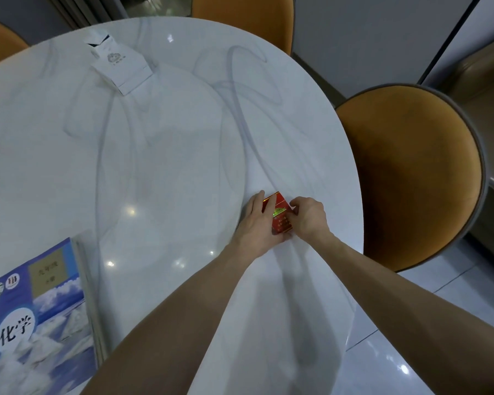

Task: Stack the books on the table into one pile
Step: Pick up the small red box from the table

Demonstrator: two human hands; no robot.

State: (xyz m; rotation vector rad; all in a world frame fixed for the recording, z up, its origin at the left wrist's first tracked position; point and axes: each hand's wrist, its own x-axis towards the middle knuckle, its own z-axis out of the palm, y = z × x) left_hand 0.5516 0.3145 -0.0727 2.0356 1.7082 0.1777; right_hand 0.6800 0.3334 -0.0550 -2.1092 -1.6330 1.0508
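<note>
Tabletop: red book between hands

Red small book, blue-and-white textbook, grey-veined white table

Both hands meet on a small red book lying near the right edge of the white marble counter: the left hand lies flat over its left side, the right hand pinches its right edge. A blue book lies at the lower left, a white carton at the far side, orange chairs around.
</note>
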